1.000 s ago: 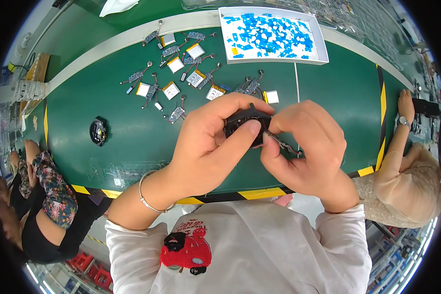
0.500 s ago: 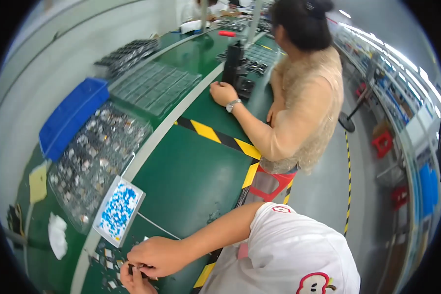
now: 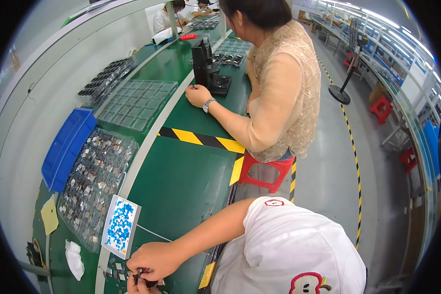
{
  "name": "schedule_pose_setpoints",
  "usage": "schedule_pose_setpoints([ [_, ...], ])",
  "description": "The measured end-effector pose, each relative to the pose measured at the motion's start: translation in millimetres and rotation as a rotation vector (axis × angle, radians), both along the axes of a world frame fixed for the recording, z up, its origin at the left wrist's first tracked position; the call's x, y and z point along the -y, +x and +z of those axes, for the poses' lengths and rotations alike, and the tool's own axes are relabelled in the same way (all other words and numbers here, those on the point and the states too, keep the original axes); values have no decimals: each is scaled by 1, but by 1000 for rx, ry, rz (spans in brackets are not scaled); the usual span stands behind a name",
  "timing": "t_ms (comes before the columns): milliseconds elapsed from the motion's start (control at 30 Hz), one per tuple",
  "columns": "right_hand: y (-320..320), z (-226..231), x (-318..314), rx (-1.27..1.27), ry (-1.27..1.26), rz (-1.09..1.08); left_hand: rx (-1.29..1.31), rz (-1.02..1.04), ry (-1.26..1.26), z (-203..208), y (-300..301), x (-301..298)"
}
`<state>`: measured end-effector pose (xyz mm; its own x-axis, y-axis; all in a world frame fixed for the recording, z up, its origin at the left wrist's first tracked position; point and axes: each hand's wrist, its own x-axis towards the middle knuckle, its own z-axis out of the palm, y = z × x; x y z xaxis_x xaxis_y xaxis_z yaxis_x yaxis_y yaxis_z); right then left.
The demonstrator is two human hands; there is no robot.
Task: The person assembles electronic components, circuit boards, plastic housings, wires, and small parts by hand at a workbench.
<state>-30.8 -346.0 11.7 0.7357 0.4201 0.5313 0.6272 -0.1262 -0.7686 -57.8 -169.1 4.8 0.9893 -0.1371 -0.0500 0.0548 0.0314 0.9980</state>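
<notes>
At the lower left of the view both my hands meet around a small dark part [image 3: 146, 279]. My right hand [image 3: 157, 258] reaches in from the right with fingers closed over its top. Below it, my left hand [image 3: 141, 288] grips the part with thumb and fingers and is cut off by the lower edge. The part's exact kind is hidden by the fingers. Several small dark and pale flat pieces [image 3: 116, 270] lie beside my hands on the green table. Just beyond them stands a white tray [image 3: 136, 215] holding many small blue and white bits.
A clear compartment tray full of small parts [image 3: 95, 181] lies left of the white tray, with a blue bin [image 3: 59, 169] alongside. An empty clear tray [image 3: 137, 105] lies farther back. A co-worker [image 3: 284, 93] sits beyond the striped tape [image 3: 201, 138] at a black stand [image 3: 206, 68].
The view has shifted, so the table and co-worker sit farther left and mostly lower. My hands stay together on the dark part, with the fingers slightly changed.
</notes>
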Motion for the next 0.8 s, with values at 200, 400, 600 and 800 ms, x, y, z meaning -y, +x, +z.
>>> schedule_pose_setpoints([
  [200, 0, 0, 2, -36, -12, 30, -52, -49, -7, 7, 0, 1],
  [400, 0, -3, -1, -41, 44, 13, -56, -21, -6, 2, 0, -3],
  [600, -3, -6, -7, -61, 36, 28, -67, -46, -23, -7, -1, -14],
  [800, 0, 3, 7, -327, 50, 141, -102, 9, -60, -4, -5, -4],
])
